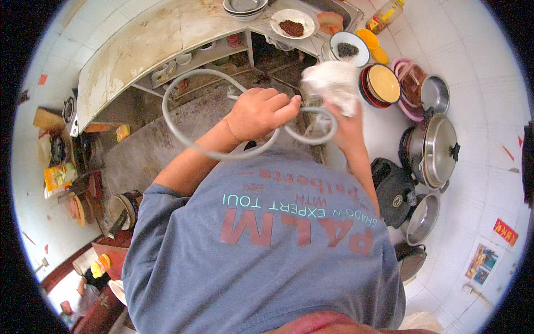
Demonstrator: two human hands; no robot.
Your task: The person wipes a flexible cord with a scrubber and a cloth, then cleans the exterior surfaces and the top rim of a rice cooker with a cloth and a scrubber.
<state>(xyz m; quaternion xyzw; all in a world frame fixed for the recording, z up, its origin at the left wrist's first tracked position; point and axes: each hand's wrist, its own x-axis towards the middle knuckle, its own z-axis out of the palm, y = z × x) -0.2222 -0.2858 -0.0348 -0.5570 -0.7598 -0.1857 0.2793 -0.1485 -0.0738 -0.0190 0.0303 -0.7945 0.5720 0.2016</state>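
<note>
My left hand [263, 110] is closed around a grey flexible hose or cable [169, 110]. It hangs in a large loop to the left of the fist and a smaller loop to the right. In my right hand [348, 127] is a white cloth [333, 81], blurred by motion and bunched above the fingers. The small loop passes close to the right hand; whether that hand also touches it, I cannot tell. Both hands are in front of my chest, above a stained grey floor [137, 146].
A worn counter [137, 50] with shelves of bowls underneath curves across the far side. On it stands a white bowl of reddish-brown food [308, 18]. To the right are an enamel bowl with dark contents [363, 48], stacked bowls [384, 83], a lidded steel pot [442, 150] and a black appliance [390, 192].
</note>
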